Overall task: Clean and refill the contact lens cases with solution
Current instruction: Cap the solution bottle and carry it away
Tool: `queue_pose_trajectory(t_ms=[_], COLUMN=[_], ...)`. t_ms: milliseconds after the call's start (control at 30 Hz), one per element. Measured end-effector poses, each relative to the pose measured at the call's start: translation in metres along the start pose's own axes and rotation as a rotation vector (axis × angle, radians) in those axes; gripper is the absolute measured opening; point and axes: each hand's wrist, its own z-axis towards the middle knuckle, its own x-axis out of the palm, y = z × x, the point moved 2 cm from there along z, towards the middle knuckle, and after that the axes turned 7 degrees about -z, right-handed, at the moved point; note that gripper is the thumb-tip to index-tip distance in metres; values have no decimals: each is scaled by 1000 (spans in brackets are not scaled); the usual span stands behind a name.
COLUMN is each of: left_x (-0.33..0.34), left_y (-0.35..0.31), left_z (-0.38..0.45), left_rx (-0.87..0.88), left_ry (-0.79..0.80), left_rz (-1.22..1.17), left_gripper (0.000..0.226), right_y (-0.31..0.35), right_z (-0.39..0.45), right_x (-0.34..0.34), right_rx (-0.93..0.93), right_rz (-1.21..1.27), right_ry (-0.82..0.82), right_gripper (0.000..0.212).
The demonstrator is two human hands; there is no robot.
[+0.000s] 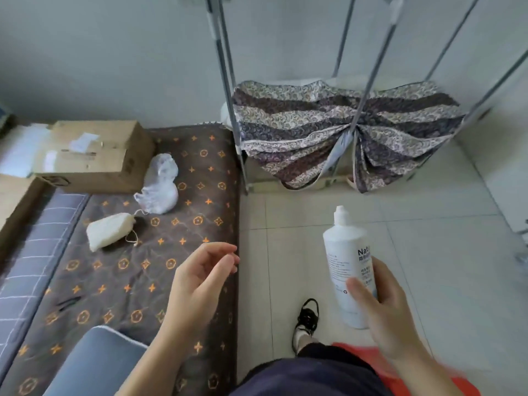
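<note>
Tiled floor (428, 252), one solution bottle (347, 261) (capped), two hands

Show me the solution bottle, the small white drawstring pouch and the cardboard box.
solution bottle (344, 252), head view, on its white body above the gripping fingers.
white drawstring pouch (108, 230), head view, middle of the pouch.
cardboard box (94, 155), head view, on its top face.

White smooth plastic solution bottle (347, 261): semi-gloss body, printed label. Brown quilted cloth bed cover (160, 252): matt, orange motifs. Brown cardboard box (97, 155): matt, with paper labels. Clear crinkled plastic bag (160, 185): glossy. Cream drawstring cloth pouch (110, 230): coarse weave. Pale floor tiles (428, 252): smooth, slight sheen. Grey metal rack poles (228, 90): smooth. Paisley-striped cloth drape (343, 130): matt.
</note>
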Motion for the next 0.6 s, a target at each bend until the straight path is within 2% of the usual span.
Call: queue_pose_trajectory(t_ms=[333, 600], left_x=[74, 92], left_y=[-15, -6], left_z=[160, 323], left_rx=[-42, -78], left_ry=[44, 110], left_rz=[15, 52], left_gripper=[16, 17], right_y=[33, 37], right_z=[170, 304], right_x=[-45, -20], right_rx=[39, 79], right_rz=[20, 24], right_ry=[58, 7], right_gripper=[49, 51])
